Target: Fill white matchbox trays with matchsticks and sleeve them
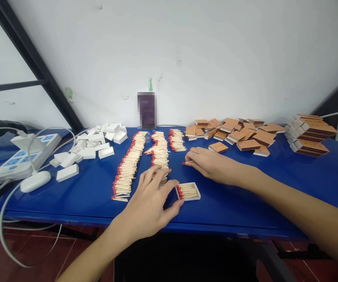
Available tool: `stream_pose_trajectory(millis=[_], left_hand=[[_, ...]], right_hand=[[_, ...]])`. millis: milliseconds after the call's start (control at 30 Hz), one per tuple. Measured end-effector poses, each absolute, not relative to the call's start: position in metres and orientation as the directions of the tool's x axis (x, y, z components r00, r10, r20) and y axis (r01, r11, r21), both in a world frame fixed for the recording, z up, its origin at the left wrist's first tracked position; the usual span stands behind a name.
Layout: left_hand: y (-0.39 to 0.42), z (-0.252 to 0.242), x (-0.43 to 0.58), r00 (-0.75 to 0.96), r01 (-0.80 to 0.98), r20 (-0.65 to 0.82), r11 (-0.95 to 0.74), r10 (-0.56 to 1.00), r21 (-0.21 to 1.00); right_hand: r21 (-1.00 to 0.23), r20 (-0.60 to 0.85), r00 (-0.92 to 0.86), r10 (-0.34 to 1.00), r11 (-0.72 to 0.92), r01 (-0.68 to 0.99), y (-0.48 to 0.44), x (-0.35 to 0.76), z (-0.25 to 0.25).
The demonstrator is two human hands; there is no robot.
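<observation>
A white matchbox tray [199, 192] lies near the table's front edge, filled with red-tipped matches. My left hand [153, 201] grips its left end between thumb and index finger, while the other fingers reach over the lower part of the middle row of matches [160, 150]. Beyond the tray and to its right, my right hand [210, 162] pinches a few matches [187, 163] with their red heads pointing left. A long row of matches [129, 166] runs along the left, and a shorter row [177, 140] lies at the back. How many matches my right fingers hold is partly hidden.
White trays [89, 143] are heaped at the back left, beside a power strip [24, 156] and a white corded device [35, 181]. Orange matchbox sleeves [239, 133] lie in a pile at the back right. Filled-looking boxes [313, 135] are stacked farther right. Cables hang over the left edge.
</observation>
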State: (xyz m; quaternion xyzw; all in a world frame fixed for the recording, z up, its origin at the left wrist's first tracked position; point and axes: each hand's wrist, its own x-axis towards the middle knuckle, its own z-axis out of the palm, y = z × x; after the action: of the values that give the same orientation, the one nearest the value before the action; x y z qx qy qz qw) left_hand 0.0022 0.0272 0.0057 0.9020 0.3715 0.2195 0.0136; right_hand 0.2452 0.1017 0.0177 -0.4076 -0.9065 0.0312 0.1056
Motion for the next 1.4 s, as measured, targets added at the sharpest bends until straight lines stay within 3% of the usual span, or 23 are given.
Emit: stream_pose_trajectory(millis=[167,400,567,667,867,1000,1100,1167,1400], left_hand=[[0.027,0.006,0.002,0.629,0.665,0.377,-0.722,0.680,0.192],[0.027,0.005,0.002,0.629,0.665,0.377,-0.722,0.680,0.192],[0.027,0.006,0.002,0.628,0.667,0.374,-0.720,0.682,0.192],[0.027,0.006,0.002,0.629,0.663,0.382,-0.724,0.677,0.192],[0.027,0.005,0.001,0.627,0.667,0.380,-0.721,0.680,0.189],[0.028,0.004,0.003,0.623,0.676,0.377,-0.714,0.686,0.183],[0.028,0.004,0.003,0.615,0.684,0.381,-0.707,0.691,0.179],[0.027,0.005,0.003,0.616,0.682,0.382,-0.709,0.689,0.179],[0.027,0.006,0.002,0.621,0.670,0.388,-0.718,0.681,0.187]], right_hand=[[-0.098,0.131,-0.638,0.759,0.650,0.753,0.104,0.247,0.018],[0.150,0.134,-0.671,0.729,0.655,0.741,0.101,0.246,0.012],[0.223,0.129,-0.687,0.715,0.654,0.723,0.105,0.249,0.007],[0.157,0.131,-0.668,0.733,0.650,0.744,0.107,0.253,0.006],[-0.136,0.123,-0.624,0.772,0.636,0.760,0.105,0.254,0.016],[-0.316,0.149,-0.654,0.742,0.662,0.679,0.087,0.248,0.035],[-0.409,0.073,-0.706,0.705,0.667,0.623,0.067,0.242,0.047],[-0.400,0.029,-0.749,0.662,0.694,0.598,0.056,0.238,0.050],[-0.197,0.071,-0.825,0.560,0.819,0.539,0.049,0.229,0.040]])
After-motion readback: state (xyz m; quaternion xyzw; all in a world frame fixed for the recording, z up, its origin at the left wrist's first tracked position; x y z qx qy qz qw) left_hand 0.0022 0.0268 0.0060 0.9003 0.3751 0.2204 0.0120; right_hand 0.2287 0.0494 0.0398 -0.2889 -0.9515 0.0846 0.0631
